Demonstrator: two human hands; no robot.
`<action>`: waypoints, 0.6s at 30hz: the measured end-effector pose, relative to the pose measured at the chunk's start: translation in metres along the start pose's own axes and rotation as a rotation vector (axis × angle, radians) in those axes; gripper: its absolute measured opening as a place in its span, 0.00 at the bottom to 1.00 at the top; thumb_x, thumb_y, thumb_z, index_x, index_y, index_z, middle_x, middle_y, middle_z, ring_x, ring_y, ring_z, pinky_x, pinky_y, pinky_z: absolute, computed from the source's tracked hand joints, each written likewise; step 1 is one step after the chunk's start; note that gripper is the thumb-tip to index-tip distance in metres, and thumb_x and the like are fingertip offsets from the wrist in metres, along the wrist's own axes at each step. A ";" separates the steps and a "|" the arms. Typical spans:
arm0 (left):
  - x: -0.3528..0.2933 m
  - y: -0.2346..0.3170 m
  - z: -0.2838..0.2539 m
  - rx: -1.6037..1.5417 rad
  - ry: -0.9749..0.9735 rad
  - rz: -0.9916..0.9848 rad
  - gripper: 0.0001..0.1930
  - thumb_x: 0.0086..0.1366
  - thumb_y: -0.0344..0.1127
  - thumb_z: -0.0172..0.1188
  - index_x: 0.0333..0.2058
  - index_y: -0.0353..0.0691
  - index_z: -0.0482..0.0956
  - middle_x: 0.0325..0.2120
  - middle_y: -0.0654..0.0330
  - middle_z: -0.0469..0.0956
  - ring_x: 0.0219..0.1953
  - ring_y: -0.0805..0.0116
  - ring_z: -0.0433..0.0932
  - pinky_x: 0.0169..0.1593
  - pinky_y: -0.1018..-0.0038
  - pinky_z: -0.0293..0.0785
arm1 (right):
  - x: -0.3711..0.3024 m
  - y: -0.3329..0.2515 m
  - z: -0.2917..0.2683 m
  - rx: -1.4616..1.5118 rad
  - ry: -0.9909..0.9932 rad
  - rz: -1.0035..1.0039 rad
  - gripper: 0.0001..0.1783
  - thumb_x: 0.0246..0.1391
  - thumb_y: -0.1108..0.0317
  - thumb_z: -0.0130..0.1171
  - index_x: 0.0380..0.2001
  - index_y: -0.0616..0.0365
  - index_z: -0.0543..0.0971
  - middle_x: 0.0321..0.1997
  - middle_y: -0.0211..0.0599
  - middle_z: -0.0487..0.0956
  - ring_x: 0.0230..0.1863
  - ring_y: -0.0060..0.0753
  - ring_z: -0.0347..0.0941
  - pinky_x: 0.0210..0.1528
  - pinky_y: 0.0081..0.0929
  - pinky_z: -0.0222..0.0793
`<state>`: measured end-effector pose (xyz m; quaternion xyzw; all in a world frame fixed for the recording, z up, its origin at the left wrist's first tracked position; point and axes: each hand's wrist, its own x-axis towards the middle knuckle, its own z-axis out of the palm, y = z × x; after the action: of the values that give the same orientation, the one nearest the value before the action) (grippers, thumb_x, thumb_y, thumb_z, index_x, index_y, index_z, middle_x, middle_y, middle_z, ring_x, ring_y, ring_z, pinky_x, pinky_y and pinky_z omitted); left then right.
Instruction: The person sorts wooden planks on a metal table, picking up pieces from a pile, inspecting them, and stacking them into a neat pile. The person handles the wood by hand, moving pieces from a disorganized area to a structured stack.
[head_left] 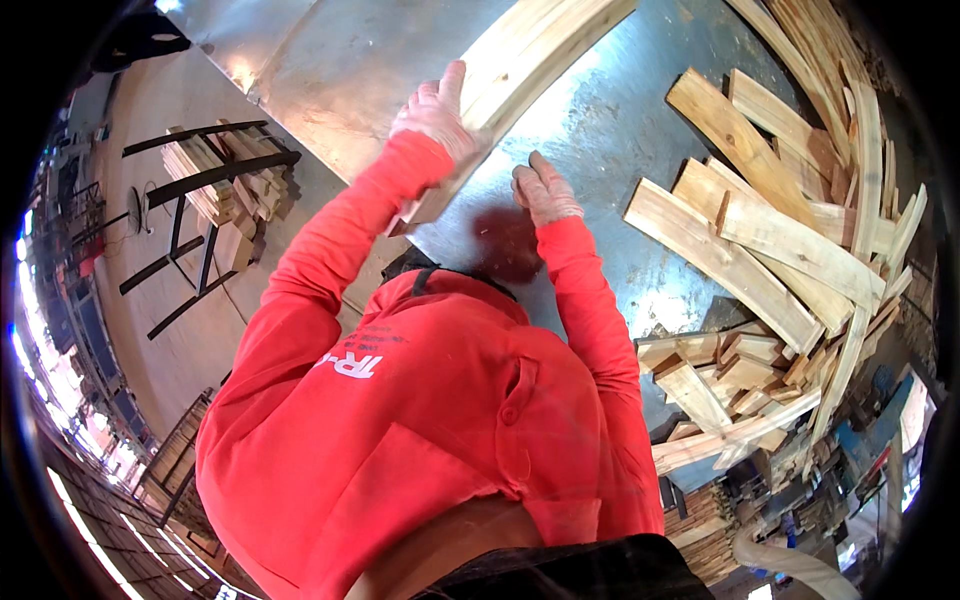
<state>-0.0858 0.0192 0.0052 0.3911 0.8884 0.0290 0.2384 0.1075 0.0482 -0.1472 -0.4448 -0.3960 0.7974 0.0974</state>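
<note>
A long pale wooden board [530, 70] lies slantwise at the top middle over a shiny metal tabletop [600, 130], its near end close to my chest. My left hand [437, 118], in a thin pale glove, grips the board's left side towards that near end. Some of its fingers are hidden against the wood. To the right of the board and apart from it, my right hand [548, 192] hovers over the metal with its fingers partly bent and nothing visible in them. Red sleeves cover both my arms.
Loose cut boards [740, 250] are heaped on the table's right side, with short offcuts [745, 370] nearer me. Long strips [868, 180] bend around the right rim. On the floor at left, a dark metal rack [200, 185] holds stacked boards. A pale hose [800, 568] shows at lower right.
</note>
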 end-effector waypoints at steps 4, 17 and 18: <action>0.038 -0.073 0.011 -1.780 -0.882 -0.068 0.40 0.54 0.54 0.63 0.60 0.36 0.64 0.49 0.39 0.74 0.50 0.50 0.76 0.57 0.59 0.70 | -0.012 -0.050 0.055 0.617 -0.230 0.038 0.29 0.54 0.61 0.62 0.57 0.58 0.68 0.50 0.42 0.76 0.49 0.35 0.74 0.48 0.25 0.71; 0.111 -0.142 -0.027 -0.438 -0.151 -0.185 0.25 0.65 0.57 0.46 0.50 0.47 0.75 0.41 0.45 0.79 0.46 0.44 0.76 0.51 0.59 0.71 | 0.070 -0.061 0.195 0.232 0.042 -0.281 0.43 0.51 0.65 0.61 0.67 0.54 0.52 0.62 0.42 0.68 0.61 0.39 0.64 0.63 0.36 0.62; 0.111 -0.136 -0.056 -0.290 -0.193 -0.177 0.26 0.64 0.58 0.47 0.53 0.49 0.74 0.42 0.45 0.79 0.48 0.45 0.76 0.52 0.59 0.70 | 0.088 -0.036 0.202 0.364 -0.064 -0.329 0.34 0.55 0.57 0.55 0.63 0.55 0.60 0.61 0.42 0.69 0.63 0.43 0.63 0.65 0.44 0.58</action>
<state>-0.2681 0.0115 -0.0221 0.2741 0.8788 0.0979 0.3782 -0.1098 0.0065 -0.1181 -0.3240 -0.3156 0.8427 0.2919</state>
